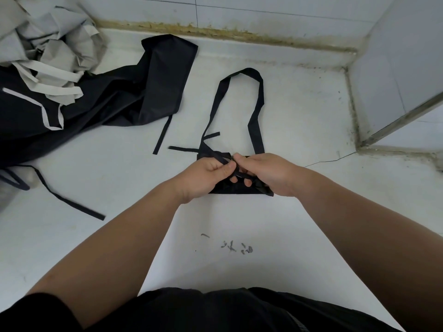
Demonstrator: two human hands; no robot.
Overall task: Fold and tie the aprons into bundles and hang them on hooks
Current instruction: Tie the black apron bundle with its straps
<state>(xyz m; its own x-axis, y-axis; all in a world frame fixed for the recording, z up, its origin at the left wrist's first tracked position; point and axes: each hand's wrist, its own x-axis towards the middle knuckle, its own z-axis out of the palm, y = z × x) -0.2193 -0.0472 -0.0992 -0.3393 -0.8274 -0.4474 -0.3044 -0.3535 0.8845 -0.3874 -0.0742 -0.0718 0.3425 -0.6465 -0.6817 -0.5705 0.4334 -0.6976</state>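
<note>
Knotting the folded apron [236, 190]
Left hand [206, 174] and right hand [268, 173] each pinch a strap [217, 155] above it, mid-worktop [311, 130], so the folds hold

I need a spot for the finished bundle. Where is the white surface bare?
Widest bare patch: white surface right of the black neck loop, up to the tiled corner wall. Also bare, bar small dark marks, near the person, below the folded black apron bundle. Crowded left: heap of grey and black aprons and loose black straps.
</note>
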